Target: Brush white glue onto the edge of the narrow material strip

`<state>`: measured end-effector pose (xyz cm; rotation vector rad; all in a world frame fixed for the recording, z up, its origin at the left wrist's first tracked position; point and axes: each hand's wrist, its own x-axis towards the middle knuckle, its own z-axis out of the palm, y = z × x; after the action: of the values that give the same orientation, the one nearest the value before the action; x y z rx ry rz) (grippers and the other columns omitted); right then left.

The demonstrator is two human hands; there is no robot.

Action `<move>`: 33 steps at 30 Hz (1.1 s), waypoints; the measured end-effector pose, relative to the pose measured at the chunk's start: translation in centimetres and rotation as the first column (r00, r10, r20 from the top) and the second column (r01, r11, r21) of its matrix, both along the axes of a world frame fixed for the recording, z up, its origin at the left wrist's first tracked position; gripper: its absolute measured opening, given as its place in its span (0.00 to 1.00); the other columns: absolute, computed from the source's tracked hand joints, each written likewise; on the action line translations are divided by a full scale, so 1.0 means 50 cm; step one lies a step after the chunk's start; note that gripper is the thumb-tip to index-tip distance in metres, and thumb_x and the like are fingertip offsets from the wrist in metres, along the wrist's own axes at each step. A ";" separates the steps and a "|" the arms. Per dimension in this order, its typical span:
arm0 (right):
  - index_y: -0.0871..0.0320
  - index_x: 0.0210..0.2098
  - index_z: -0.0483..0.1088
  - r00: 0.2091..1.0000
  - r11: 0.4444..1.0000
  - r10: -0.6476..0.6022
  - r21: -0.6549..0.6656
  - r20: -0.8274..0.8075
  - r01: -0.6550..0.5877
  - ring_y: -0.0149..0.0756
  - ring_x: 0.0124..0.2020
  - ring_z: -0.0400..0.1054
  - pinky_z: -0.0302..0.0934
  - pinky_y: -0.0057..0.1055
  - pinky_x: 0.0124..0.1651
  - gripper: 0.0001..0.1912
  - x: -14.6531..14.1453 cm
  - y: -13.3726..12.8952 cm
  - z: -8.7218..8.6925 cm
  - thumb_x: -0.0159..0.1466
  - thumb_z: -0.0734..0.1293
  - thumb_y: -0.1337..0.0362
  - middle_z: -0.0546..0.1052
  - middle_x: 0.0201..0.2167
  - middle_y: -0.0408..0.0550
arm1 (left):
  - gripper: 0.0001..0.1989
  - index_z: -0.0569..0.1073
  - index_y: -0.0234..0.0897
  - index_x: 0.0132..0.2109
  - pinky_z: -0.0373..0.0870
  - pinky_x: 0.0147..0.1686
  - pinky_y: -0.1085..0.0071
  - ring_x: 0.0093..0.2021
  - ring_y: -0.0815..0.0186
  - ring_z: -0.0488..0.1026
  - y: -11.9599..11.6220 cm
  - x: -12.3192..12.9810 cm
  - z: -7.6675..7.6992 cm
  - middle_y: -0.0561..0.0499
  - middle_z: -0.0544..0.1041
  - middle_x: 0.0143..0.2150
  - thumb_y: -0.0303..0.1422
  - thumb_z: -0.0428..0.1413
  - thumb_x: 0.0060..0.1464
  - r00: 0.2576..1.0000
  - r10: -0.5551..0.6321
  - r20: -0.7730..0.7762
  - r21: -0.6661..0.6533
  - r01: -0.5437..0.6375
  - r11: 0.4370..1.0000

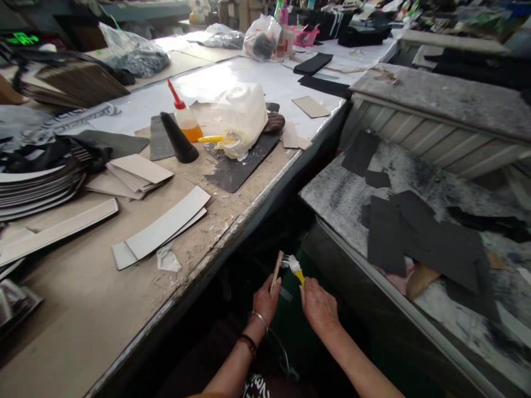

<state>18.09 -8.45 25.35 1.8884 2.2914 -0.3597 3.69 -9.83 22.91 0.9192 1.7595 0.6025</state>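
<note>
Just past the table's front edge, my left hand (265, 301) is closed on a thin tan piece (276, 271) that looks like card and is held nearly upright. My right hand (319, 307) grips a yellow-handled brush (299, 275) whose bristles carry thick white paste. Strands of the paste stretch between the brush tip and the tan piece's edge. On the table, a translucent white plastic jug (249, 108) lies with paste crusted around its opening. A second yellow handle (211, 139) sticks out there.
A red-tipped bottle of amber liquid (189, 126) and a black cone (179, 141) stand on the table. Pale strips (164, 229) lie nearer, beside stacked curved pieces (37, 190). Dark sheets (431, 237) cover part of the spattered right bench (332, 190). A dark gap separates both surfaces.
</note>
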 end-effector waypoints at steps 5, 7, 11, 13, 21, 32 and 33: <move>0.59 0.37 0.69 0.998 0.997 0.047 -0.064 -0.044 -0.050 0.35 0.35 0.70 0.59 0.26 0.34 0.07 -0.015 -0.070 -0.001 0.65 0.59 0.70 0.73 0.33 0.48 | 0.19 0.71 0.39 0.52 0.68 0.40 0.71 0.43 0.60 0.74 0.017 -0.003 0.003 0.46 0.78 0.43 0.42 0.46 0.59 0.999 0.029 -0.017 0.024 -0.029 0.999; 0.59 0.38 0.68 0.999 0.996 -0.016 -0.083 -0.029 0.013 0.35 0.35 0.70 0.59 0.26 0.32 0.07 -0.010 -0.070 0.002 0.66 0.59 0.69 0.73 0.34 0.48 | 0.19 0.70 0.40 0.53 0.67 0.41 0.72 0.44 0.60 0.74 0.017 -0.009 0.003 0.47 0.77 0.44 0.42 0.46 0.59 0.999 0.042 -0.025 0.036 -0.041 0.998; 0.60 0.44 0.63 0.984 0.981 -0.176 -0.079 0.023 0.177 0.37 0.32 0.71 0.56 0.27 0.27 0.08 0.004 -0.003 0.019 0.68 0.56 0.66 0.73 0.38 0.51 | 0.20 0.71 0.41 0.52 0.68 0.40 0.73 0.42 0.62 0.74 0.004 -0.009 0.003 0.49 0.78 0.41 0.43 0.47 0.58 0.999 0.043 -0.016 0.035 -0.042 0.998; 0.59 0.45 0.62 0.985 0.981 -0.170 -0.089 0.014 0.171 0.38 0.33 0.72 0.57 0.27 0.27 0.09 -0.004 0.018 0.029 0.68 0.54 0.65 0.74 0.36 0.49 | 0.21 0.71 0.40 0.52 0.69 0.36 0.73 0.37 0.63 0.75 0.001 -0.005 0.005 0.49 0.79 0.36 0.45 0.47 0.57 0.999 0.049 -0.004 0.034 -0.049 0.998; 0.58 0.44 0.63 0.992 0.985 -0.121 -0.120 0.035 0.124 0.39 0.32 0.73 0.57 0.27 0.26 0.09 -0.033 -0.008 0.048 0.68 0.55 0.66 0.75 0.35 0.50 | 0.23 0.71 0.40 0.52 0.69 0.32 0.73 0.31 0.64 0.75 0.005 -0.014 0.013 0.50 0.77 0.28 0.47 0.48 0.56 0.995 0.102 0.014 0.034 -0.103 0.994; 0.61 0.48 0.64 0.996 0.997 -0.064 -0.038 0.060 0.066 0.42 0.33 0.72 0.57 0.29 0.27 0.14 -0.014 0.002 0.052 0.67 0.52 0.72 0.74 0.37 0.55 | 0.23 0.71 0.41 0.52 0.69 0.33 0.71 0.31 0.62 0.75 0.008 -0.014 0.036 0.50 0.77 0.28 0.48 0.48 0.55 0.992 0.121 0.019 0.047 -0.122 0.991; 0.62 0.49 0.63 0.996 0.997 -0.069 -0.021 0.060 0.070 0.43 0.35 0.72 0.58 0.29 0.28 0.15 -0.012 0.006 0.053 0.67 0.51 0.72 0.73 0.39 0.56 | 0.23 0.71 0.40 0.52 0.69 0.33 0.71 0.31 0.62 0.75 0.009 -0.012 0.037 0.49 0.77 0.29 0.48 0.49 0.55 0.992 0.121 0.018 0.044 -0.122 0.992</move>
<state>17.48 -8.14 28.00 1.9448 2.1792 -0.3326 3.10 -9.40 24.76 0.8394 1.8039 0.7284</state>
